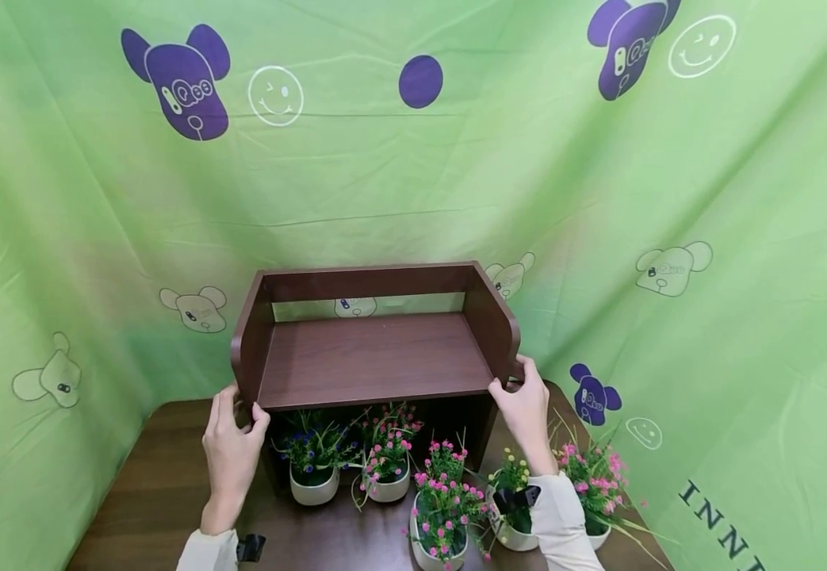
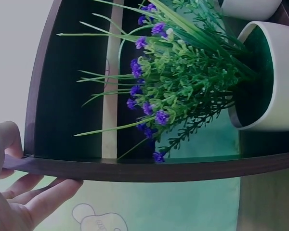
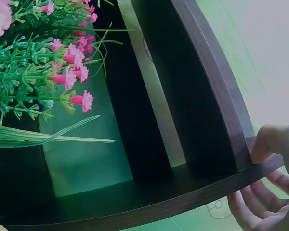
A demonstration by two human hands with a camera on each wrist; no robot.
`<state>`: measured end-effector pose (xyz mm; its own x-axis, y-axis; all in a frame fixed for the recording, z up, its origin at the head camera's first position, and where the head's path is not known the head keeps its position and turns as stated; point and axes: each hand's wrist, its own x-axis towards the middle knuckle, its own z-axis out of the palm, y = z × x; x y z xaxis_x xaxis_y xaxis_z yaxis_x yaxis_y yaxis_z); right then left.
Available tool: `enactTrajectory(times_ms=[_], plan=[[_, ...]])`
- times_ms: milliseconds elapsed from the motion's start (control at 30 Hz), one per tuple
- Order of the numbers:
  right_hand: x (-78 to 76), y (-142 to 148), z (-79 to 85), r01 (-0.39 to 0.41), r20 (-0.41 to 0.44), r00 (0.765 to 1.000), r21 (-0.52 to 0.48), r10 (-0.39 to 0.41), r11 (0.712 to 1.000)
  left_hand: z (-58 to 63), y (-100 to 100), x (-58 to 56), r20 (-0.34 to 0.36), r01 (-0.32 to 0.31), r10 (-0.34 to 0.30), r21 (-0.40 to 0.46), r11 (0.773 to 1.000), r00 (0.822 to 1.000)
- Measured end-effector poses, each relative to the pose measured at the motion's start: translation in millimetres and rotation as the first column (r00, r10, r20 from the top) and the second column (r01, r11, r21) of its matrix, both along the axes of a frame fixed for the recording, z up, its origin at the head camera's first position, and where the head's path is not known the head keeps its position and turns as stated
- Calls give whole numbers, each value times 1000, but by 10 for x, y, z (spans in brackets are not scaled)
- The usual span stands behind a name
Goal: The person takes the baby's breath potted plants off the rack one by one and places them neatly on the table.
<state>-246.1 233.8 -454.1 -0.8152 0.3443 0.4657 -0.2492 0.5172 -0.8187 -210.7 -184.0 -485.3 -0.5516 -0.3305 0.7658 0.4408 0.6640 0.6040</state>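
Note:
A dark brown wooden shelf [image 1: 377, 357] stands on the table, with raised sides and a back rail round its upper board. My left hand [image 1: 233, 436] grips its left side near the board's front corner. At the opposite corner, my right hand [image 1: 525, 408] holds the right side the same way. In the left wrist view, the thumb and fingers of the left hand [image 2: 26, 197] lie on either side of the panel. Likewise the right hand [image 3: 267, 192] pinches the panel in the right wrist view. Below the board sit a blue-purple potted plant [image 1: 315, 468] and a pink one [image 1: 387, 464].
In front of the shelf stands another pink-flowered pot [image 1: 442, 523]. A yellow-flowered pot [image 1: 513, 507] is partly behind my right sleeve, and a pink plant [image 1: 596, 484] is right of it. A green printed curtain [image 1: 384, 182] hangs behind the brown table [image 1: 149, 476].

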Motion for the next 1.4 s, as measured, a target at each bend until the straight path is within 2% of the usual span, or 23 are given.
enactTrajectory(times_ms=[267, 400, 467, 567, 667, 767, 1133, 1267, 1400], plan=[[16, 36, 28, -32, 70, 997, -15, 33, 999, 54, -8, 7, 40, 22, -22, 10, 1000, 999], [33, 51, 20, -34, 84, 996, -12, 35, 999, 28, 16, 74, 75, 12, -14, 35, 999, 997], [40, 54, 12, -36, 79, 996, -13, 37, 999, 2, 44, 118, 71, -8, 4, 47, 999, 997], [47, 58, 7, -42, 70, 997, -18, 43, 999, -43, 111, 183, 29, -41, 39, 59, 997, 999], [44, 59, 8, -47, 65, 997, -22, 48, 999, -96, 193, 238, -8, -66, 67, 79, 995, 998], [41, 59, 10, -51, 65, 997, -24, 52, 998, -159, 276, 296, -19, -67, 70, 103, 992, 997], [37, 59, -2, -69, 59, 996, -47, 71, 997, -440, 587, 452, -47, -10, 17, 137, 991, 999], [52, 53, -8, -80, 49, 995, -72, 84, 994, -547, 747, 518, -31, 10, -5, 181, 984, 1000], [48, 47, -5, -83, 42, 995, -85, 87, 993, -675, 912, 561, 41, 62, -74, 240, 969, 996]])
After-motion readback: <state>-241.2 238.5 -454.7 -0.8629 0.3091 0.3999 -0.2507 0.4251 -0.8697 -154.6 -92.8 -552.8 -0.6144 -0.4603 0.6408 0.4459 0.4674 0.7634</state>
